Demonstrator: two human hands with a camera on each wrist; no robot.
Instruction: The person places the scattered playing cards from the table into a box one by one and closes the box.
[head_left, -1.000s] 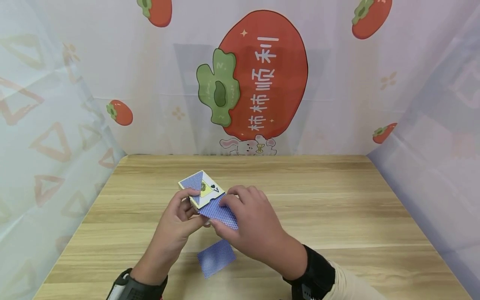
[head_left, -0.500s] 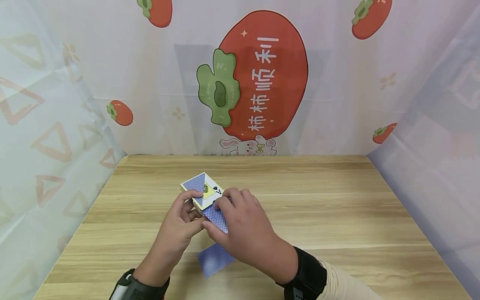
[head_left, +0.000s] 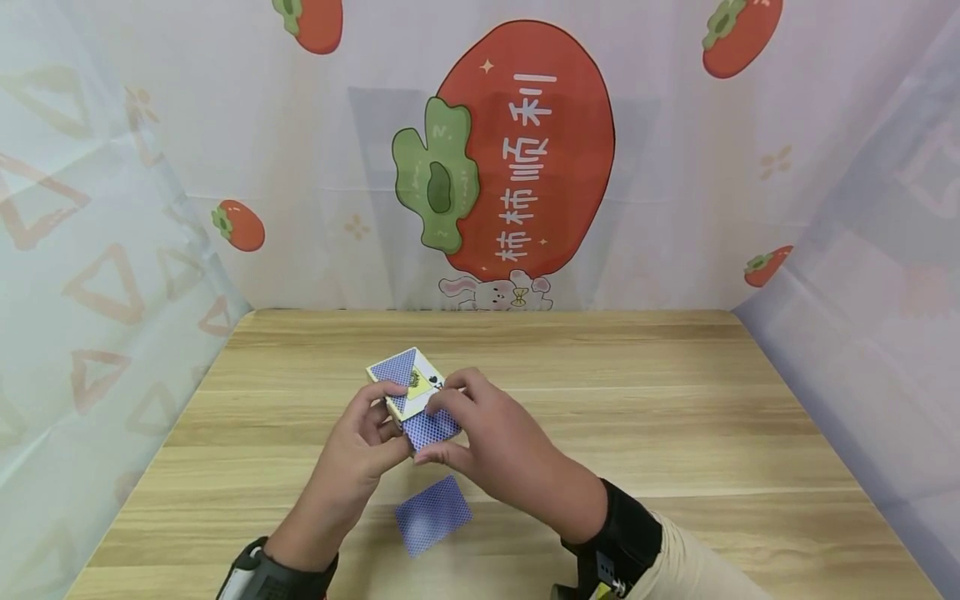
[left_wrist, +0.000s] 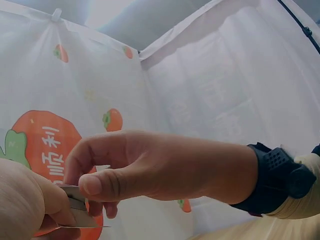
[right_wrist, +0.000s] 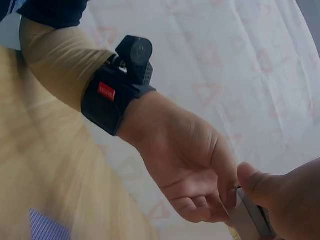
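In the head view, my left hand point(head_left: 356, 446) grips a playing card box point(head_left: 392, 369) by its side, fingers on top and beneath. The box is white with blue pattern and an ace printed on it. Blue-backed playing cards point(head_left: 431, 430) stick out of its near end. My right hand point(head_left: 517, 458) holds this protruding stack, index finger on top and thumb at the near corner. In the left wrist view, the right hand's thumb point(left_wrist: 97, 183) lies against the box edge. Both wrist views show the box only in part, between the hands.
One loose blue-backed card point(head_left: 433, 517) lies on the wooden table point(head_left: 637, 400) below the hands. A printed cloth backdrop point(head_left: 300, 150) stands behind the table, with cloth walls point(head_left: 862, 250) on both sides.
The card stack sticks out less from the box now. My right hand has shifted slightly and its thumb has moved to the near corner. The box moved a little right and nearer.
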